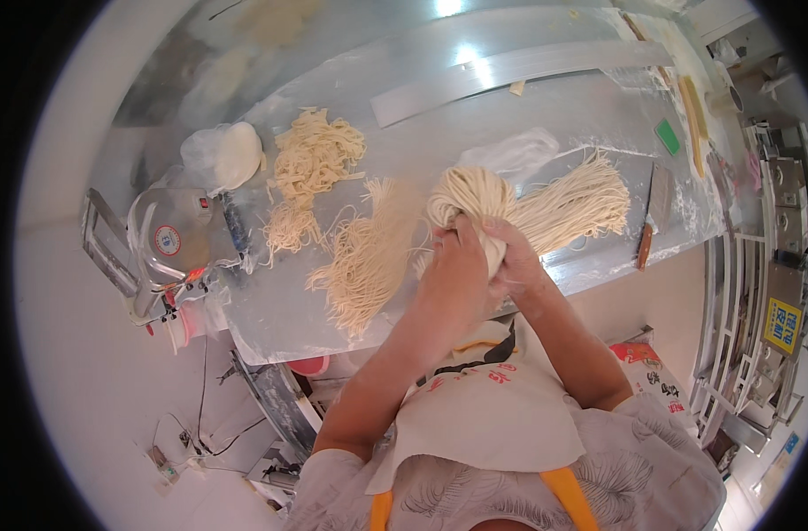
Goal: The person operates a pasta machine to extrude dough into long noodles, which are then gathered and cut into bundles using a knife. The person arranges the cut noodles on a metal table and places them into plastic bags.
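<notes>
A folded bundle of pale noodles (469, 190) is gathered in both of my hands at the middle of the view, just above the floured steel table (271, 319). My left hand (457, 243) has its fingers wrapped round the bundle; my right hand (510, 252) grips its right side. Right of the bundle lies a long spread of noodles (574, 203). To the left lie a pile of fine noodles (360, 265), a heap of flat noodles (314, 150) and a small clump of noodles (289, 230).
A steel machine (165, 239) stands at the left end, near round pale sheets (238, 155). A plastic bag (510, 150), a long metal strip (519, 66), a green card (668, 136) and a wooden-handled knife (656, 203) lie around. A metal rack (731, 319) stands at right.
</notes>
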`<action>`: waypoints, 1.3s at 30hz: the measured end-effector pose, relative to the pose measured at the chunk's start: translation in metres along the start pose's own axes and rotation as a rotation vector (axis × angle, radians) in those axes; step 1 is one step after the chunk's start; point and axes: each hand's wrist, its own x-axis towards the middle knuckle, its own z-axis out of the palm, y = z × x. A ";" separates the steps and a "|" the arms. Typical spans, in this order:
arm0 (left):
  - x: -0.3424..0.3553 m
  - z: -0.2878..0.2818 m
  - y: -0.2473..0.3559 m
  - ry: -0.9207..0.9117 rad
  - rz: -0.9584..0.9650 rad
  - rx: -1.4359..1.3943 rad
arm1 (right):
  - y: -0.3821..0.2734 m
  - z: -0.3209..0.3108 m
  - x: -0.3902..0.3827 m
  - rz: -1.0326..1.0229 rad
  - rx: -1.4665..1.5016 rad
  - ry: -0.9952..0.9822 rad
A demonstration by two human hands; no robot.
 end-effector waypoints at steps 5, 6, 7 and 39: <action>0.010 -0.010 -0.038 0.201 0.014 -0.334 | -0.045 -0.041 -0.039 -0.121 -0.022 0.007; 0.036 -0.004 -0.049 0.178 -0.262 -0.473 | -0.055 -0.044 -0.046 -0.138 0.019 -0.027; 0.059 0.022 -0.074 0.296 -0.222 -0.411 | -0.062 -0.044 -0.052 -0.143 0.059 -0.066; 0.057 0.131 -0.100 0.689 -0.137 -0.779 | -0.039 -0.041 0.103 -0.287 0.205 -0.256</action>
